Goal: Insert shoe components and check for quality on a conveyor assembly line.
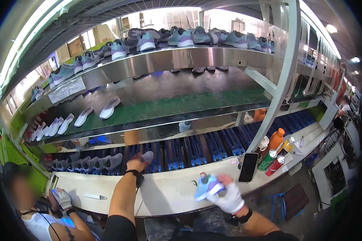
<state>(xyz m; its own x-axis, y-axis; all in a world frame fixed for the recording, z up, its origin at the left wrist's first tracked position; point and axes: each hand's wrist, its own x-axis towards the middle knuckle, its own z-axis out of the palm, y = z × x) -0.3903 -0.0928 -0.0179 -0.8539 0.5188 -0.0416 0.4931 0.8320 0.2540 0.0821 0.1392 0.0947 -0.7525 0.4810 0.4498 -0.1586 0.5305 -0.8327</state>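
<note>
My left hand [136, 164], bare and with a dark strap at the wrist, reaches to the row of blue metal racks behind the bench. Its fingers close round a grey shoe [148, 157] there, and part of that shoe is hidden by the hand. Over the front of the white bench, my right hand [231, 199] in a white glove grips a light blue and purple sneaker [209, 187]. That sneaker is tilted and a little blurred.
Grey shoes [94, 164] line the blue racks [195, 150] at left. White soles [109, 107] lie on the green belt [169, 105]; finished-looking sneakers fill the upper shelf. A phone [248, 167], cans [274, 165] and bottles stand right. A co-worker [40, 221] sits left, near a white marker [95, 196].
</note>
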